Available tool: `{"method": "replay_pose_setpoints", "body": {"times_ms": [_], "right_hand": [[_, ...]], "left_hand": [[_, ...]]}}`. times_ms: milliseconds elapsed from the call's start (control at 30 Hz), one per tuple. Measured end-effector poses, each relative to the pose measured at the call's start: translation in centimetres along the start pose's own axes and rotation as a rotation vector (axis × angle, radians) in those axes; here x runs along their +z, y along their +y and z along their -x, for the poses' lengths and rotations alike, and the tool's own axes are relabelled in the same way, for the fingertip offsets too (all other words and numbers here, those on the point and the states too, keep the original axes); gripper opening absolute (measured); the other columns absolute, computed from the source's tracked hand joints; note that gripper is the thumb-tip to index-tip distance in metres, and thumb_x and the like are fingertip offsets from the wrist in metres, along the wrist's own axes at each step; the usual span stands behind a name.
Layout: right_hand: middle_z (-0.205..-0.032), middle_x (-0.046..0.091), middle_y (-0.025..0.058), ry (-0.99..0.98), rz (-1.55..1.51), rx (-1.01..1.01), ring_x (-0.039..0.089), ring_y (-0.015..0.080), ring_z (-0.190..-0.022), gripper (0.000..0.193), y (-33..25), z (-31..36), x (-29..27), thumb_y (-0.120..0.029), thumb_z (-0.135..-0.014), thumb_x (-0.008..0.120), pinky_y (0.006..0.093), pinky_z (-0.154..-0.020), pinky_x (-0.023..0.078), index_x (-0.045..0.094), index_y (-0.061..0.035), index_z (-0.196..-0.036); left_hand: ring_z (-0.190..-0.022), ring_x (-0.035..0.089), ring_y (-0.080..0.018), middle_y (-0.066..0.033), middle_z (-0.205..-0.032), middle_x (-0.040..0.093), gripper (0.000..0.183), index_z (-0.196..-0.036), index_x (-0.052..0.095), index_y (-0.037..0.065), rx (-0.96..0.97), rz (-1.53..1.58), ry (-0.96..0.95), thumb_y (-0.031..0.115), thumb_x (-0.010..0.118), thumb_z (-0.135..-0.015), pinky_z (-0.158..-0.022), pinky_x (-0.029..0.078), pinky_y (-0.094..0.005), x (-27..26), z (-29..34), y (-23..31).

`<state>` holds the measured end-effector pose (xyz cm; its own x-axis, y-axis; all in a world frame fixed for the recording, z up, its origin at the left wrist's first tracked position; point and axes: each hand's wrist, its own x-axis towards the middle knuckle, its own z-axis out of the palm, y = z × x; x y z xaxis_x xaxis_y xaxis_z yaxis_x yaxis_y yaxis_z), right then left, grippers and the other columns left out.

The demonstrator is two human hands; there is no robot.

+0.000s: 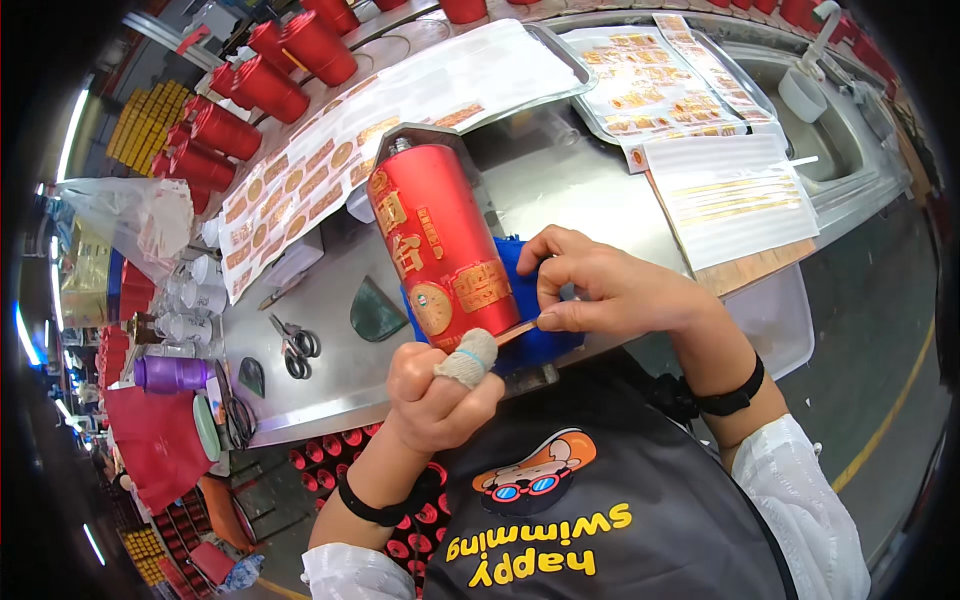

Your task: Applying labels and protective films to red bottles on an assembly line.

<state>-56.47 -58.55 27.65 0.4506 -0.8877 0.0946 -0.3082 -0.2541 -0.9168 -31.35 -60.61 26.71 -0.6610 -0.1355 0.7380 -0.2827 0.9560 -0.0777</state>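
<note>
A red cylinder (445, 240) with gold decals lies tilted on a metal holder (405, 138), its near end toward me. Across that end runs a thin gold strip (517, 333). My right hand (610, 288) pinches the strip's right end between thumb and forefinger. Closed at the cylinder's near left is my left hand (430, 398), one finger wearing a beige wrap (466, 358). The strip's left end meets that wrapped finger, and the fingertips there are partly hidden. Blue cloth (545, 352) lies beneath the cylinder's near end.
Left of the cylinder lie a dark green scraper (377, 310) and black scissors (293, 345). Decal sheets (320, 170) spread behind it. At right, gold strips on a white sheet (725, 200) rest on a board. A sink (840, 130) is at far right; red cylinders (270, 88) stand at far left.
</note>
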Motion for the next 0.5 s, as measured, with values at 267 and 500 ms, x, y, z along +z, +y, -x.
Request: {"method": "replay_pose_setpoints", "body": {"times_ms": [267, 500], "right_hand": [[-0.113, 0.051, 0.0137, 0.001, -0.023, -0.002, 0.046, 0.0307, -0.112, 0.021, -0.26, -0.03, -0.1, -0.022, -0.083, 0.068, 0.0377, -0.097, 0.037, 0.058, -0.0041, -0.079], [-0.113, 0.051, 0.0141, -0.004, 0.002, 0.017, 0.046, 0.0311, -0.112, 0.021, -0.27, -0.13, 0.06, -0.022, -0.083, 0.068, 0.0371, -0.097, 0.037, 0.058, -0.0037, -0.079]], "left_hand": [[-0.077, 0.047, -0.0181, 0.0034, -0.088, 0.058, 0.024, -0.08, 0.06, 0.019, -0.001, 0.04, -0.02, 0.013, 0.068, -0.058, -0.059, 0.043, -0.0297, 0.0, -0.1, -0.18], [-0.077, 0.047, -0.0187, -0.0001, -0.096, 0.063, 0.023, -0.079, 0.06, 0.018, 0.04, 0.001, -0.074, 0.013, 0.067, -0.058, -0.059, 0.043, -0.0302, 0.03, 0.18, -0.12]]}}
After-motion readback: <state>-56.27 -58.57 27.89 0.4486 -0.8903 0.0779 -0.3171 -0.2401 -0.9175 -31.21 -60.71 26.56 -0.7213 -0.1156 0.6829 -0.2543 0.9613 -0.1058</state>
